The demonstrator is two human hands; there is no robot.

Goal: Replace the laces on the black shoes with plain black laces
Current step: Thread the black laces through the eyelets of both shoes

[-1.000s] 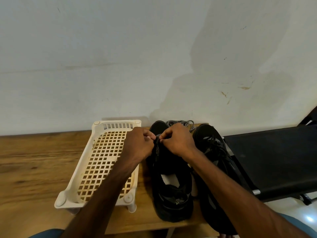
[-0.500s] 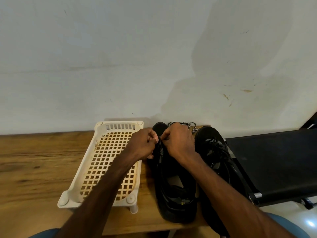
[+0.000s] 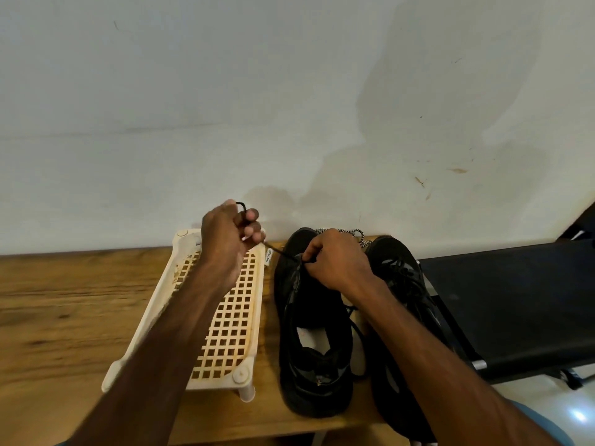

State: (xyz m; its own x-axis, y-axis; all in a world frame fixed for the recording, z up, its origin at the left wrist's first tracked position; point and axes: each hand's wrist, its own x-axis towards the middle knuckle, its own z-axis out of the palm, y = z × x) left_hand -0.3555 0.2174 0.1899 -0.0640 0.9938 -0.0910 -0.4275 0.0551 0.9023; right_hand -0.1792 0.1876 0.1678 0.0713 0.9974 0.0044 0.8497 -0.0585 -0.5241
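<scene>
- The left hand (image 3: 230, 243), centre frame, is closed round the plain black lace (image 3: 280, 252) and holds it taut, up and to the left.
- The right hand (image 3: 335, 262) pinches the same lace where it meets the toe end of the black shoe (image 3: 314, 342), which stands at centre frame on the wooden table (image 3: 64, 300).
- The lace looks thin, limp and light, so it is probably best pinched close to its end, with the shoe steadied at the eyelets.
- The second black shoe (image 3: 402, 278) stands just to the right.

Taut black lace (image 3: 281, 252) on black shoe (image 3: 314, 355)

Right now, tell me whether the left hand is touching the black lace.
Touching. Head view: left hand grips the black lace, which runs taut from its fingers to the shoe.
</scene>
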